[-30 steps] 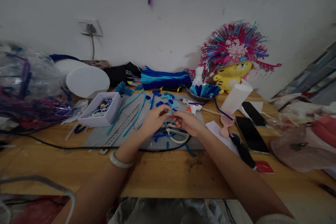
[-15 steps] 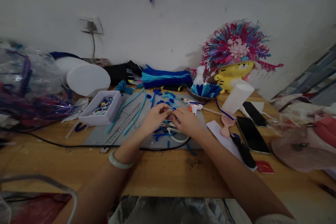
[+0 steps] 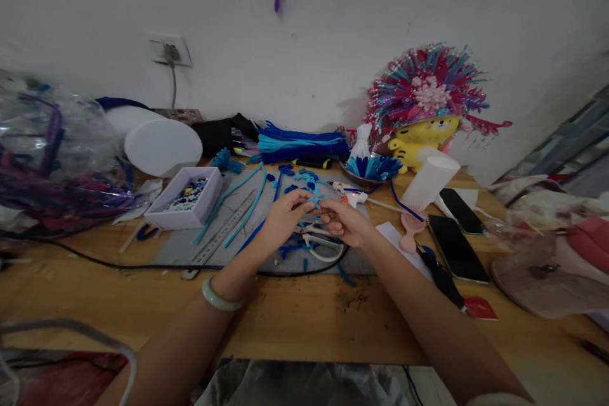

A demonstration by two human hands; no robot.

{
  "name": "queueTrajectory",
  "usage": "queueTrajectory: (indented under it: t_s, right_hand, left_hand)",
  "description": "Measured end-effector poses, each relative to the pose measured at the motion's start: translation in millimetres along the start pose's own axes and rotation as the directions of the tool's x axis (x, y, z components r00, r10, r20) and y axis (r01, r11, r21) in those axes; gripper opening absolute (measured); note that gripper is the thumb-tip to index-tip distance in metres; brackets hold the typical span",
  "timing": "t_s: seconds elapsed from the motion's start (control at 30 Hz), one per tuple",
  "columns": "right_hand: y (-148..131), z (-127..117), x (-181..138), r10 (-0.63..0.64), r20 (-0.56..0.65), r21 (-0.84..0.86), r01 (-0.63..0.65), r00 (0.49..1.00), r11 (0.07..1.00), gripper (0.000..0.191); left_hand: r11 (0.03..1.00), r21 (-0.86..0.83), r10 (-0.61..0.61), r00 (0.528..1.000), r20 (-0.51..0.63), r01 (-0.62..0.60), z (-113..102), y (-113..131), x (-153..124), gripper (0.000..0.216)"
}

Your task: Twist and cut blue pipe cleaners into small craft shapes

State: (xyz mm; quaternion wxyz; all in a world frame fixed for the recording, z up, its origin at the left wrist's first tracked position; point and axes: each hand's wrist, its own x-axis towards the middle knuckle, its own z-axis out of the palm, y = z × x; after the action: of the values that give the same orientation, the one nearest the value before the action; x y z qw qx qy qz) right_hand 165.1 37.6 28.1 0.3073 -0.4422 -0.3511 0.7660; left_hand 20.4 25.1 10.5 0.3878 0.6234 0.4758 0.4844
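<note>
In front of the gray mat (image 3: pixel 190 247) the wood table (image 3: pixel 295 317) is bare; a hand can slide there. A black cord (image 3: pixel 295 275) runs along the mat's front edge. On the mat's left stand a white box (image 3: pixel 176 221) and a ruler (image 3: pixel 221 235). Over its middle the left hand (image 3: pixel 285 219) and right hand (image 3: pixel 345 223) pinch a blue fuzzy bit (image 3: pixel 314 198), above scissors (image 3: pixel 323 247). Right of the mat lie a pink comb (image 3: pixel 410 228) and phones (image 3: pixel 459 247).

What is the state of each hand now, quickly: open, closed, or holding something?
Left hand: closed, pinching the blue pipe-cleaner piece at its fingertips.
Right hand: closed, pinching the same piece from the other side.
</note>
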Motion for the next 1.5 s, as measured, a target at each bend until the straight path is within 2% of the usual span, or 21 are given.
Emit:
queueTrajectory:
  t_s: [0.13,0.23,0.33,0.4,0.47,0.53,0.57,0.6,0.63,0.7,0.8,0.87,0.93,1.0,1.1,1.17,1.3,1.5]
  right_hand:
    - [2,-2,4,0.024,0.083,0.093,-0.031,0.996,0.995,0.012]
    - [5,0,7,-0.014,0.077,0.105,0.005,0.997,0.994,0.01]
    - [8,3,7,-0.096,-0.001,0.0,0.096,0.995,0.995,0.016]
    - [9,5,4,-0.226,-0.072,-0.19,0.21,0.971,0.959,0.018]
    - [9,4,1,-0.436,-0.079,-0.469,0.353,0.896,0.809,0.018]
    - [9,2,-2,-0.615,0.032,-0.691,0.462,0.788,0.557,0.016]
    - [9,1,-2,-0.664,0.097,-0.743,0.498,0.742,0.448,0.015]
    - [8,-1,-2,-0.692,0.138,-0.762,0.523,0.708,0.383,0.014]
    - [8,-2,-1,-0.711,0.141,-0.759,0.536,0.688,0.368,0.013]
    - [9,-4,2,-0.715,0.062,-0.71,0.534,0.697,0.46,0.01]
    - [12,-3,8,-0.626,-0.086,-0.521,0.501,0.775,0.691,0.011]
    - [15,0,11,-0.554,-0.118,-0.349,0.488,0.824,0.8,0.014]
    - [17,2,12,-0.491,-0.118,-0.186,0.467,0.863,0.865,0.017]
    - [18,4,13,-0.432,-0.086,-0.072,0.427,0.898,0.901,0.02]
    - [18,4,11,-0.367,-0.033,-0.005,0.367,0.929,0.93,0.019]
    - [16,4,10,-0.347,-0.031,-0.014,0.347,0.937,0.938,0.017]
    - [15,3,9,-0.364,-0.043,-0.087,0.36,0.93,0.929,0.014]
    - [14,4,8,-0.373,-0.064,-0.186,0.356,0.925,0.916,0.018]
  left_hand:
    - [0.999,0.046,-0.008,1.0,0.022,0.007,-1,0,0,0.011]
    - [0.998,0.064,-0.024,0.999,0.024,0.023,0,2,-1,0.009]
    - [0.993,0.112,-0.029,0.999,0.021,0.027,0,2,-1,0.008]
    - [0.991,0.125,-0.05,0.998,0.031,0.046,0,2,-1,0.009]
    - [0.992,0.105,-0.08,0.996,0.047,0.074,0,2,-1,0.01]
    - [0.994,0.063,-0.094,0.994,0.059,0.091,1,1,0,0.011]
    - [0.995,0.032,-0.097,0.993,0.061,0.095,1,1,0,0.011]
    - [0.995,-0.008,-0.102,0.993,0.059,0.103,2,0,0,0.011]
    - [0.992,-0.056,-0.111,0.992,0.053,0.114,3,0,0,0.012]
    - [0.977,-0.161,-0.133,0.99,0.035,0.137,4,0,0,0.015]
    - [0.944,-0.29,-0.16,0.987,0.006,0.155,4,-1,0,0.02]
    - [0.927,-0.341,-0.166,0.986,-0.006,0.154,4,-3,-1,0.022]
    - [0.919,-0.365,-0.164,0.986,-0.011,0.149,4,-5,-1,0.023]
    - [0.913,-0.379,-0.163,0.987,0.003,0.152,4,-6,-1,0.024]
    - [0.892,-0.417,-0.188,0.982,0.009,0.175,4,-5,-1,0.024]
    - [0.883,-0.416,-0.228,0.973,0.029,0.219,3,-4,-1,0.021]
    - [0.866,-0.377,-0.277,0.943,0.187,0.329,1,0,-3,0.023]
    - [0.898,-0.329,-0.236,0.95,0.204,0.293,2,4,-3,0.021]
